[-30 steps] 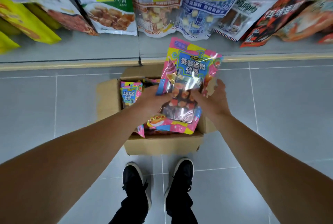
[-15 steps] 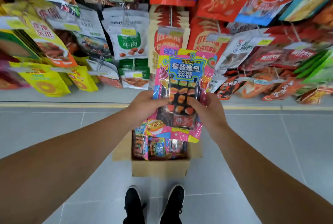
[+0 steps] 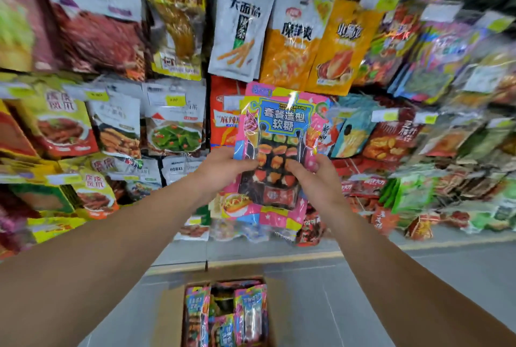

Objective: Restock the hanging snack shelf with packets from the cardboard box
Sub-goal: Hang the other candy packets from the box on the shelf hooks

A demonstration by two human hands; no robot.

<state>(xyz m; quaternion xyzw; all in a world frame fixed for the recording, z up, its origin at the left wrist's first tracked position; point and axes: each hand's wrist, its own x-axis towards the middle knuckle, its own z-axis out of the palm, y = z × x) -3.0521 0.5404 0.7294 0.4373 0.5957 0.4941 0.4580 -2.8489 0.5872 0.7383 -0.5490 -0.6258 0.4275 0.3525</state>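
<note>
Bright, glare-flecked, edges motion-blurred, fisheye-warped.

Packet (image 3: 279, 148) upright between my hands, left hand (image 3: 223, 170) on its left edge, right hand (image 3: 315, 179) on its right edge. Hanging snack shelf (image 3: 178, 39) behind packet, rows of bags above and either side. Cardboard box (image 3: 170, 316) on floor (image 3: 363, 290) below, more packets (image 3: 248, 316) standing inside.

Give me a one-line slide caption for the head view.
Left hand and right hand hold a pink gummy-candy packet before hanging snacks, open cardboard box below.
</note>
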